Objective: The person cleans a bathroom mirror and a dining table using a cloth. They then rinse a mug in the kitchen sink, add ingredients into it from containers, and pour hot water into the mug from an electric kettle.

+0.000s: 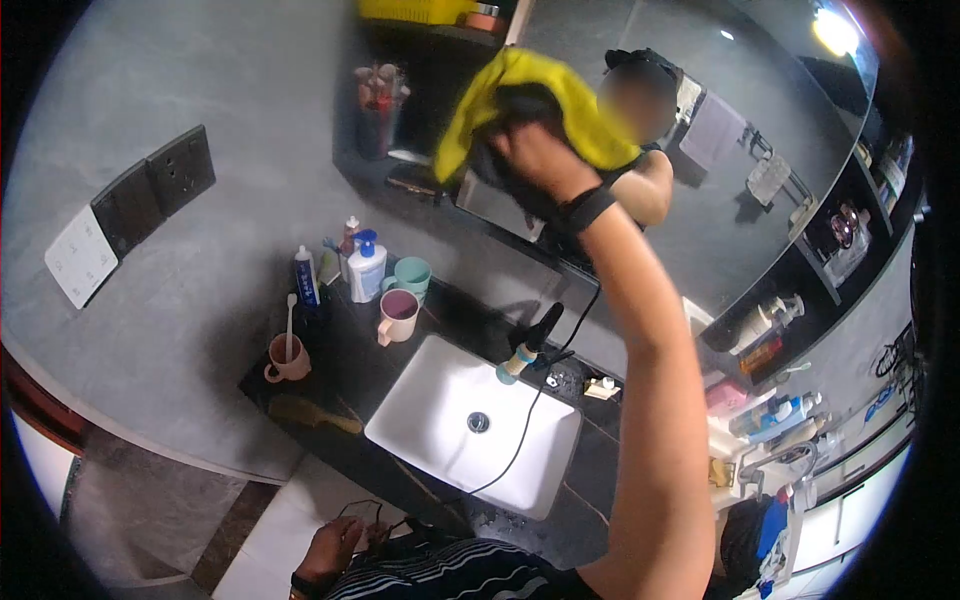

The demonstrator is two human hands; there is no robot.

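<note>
My right hand (540, 160), raised high with a dark band at its wrist, is closed on a yellow-green and dark grey cloth (565, 90). The cloth is up in front of the mirror (740, 160) and the edge of the shelf niche; whether it touches the glass is hard to tell. Low by my body, my left hand (328, 552) has its fingers curled, with a thin black cable (522, 445) looping at them. That cable runs across the white sink (400, 440) and up past the faucet (518, 362).
On the dark counter (420, 478) stand a pink mug (290, 358) with a toothbrush, a toothpaste tube (306, 275), a pump bottle (367, 270), a white mug (398, 318), a green cup (413, 275) and a brush (315, 414). Shelves (840, 220) with bottles line the right.
</note>
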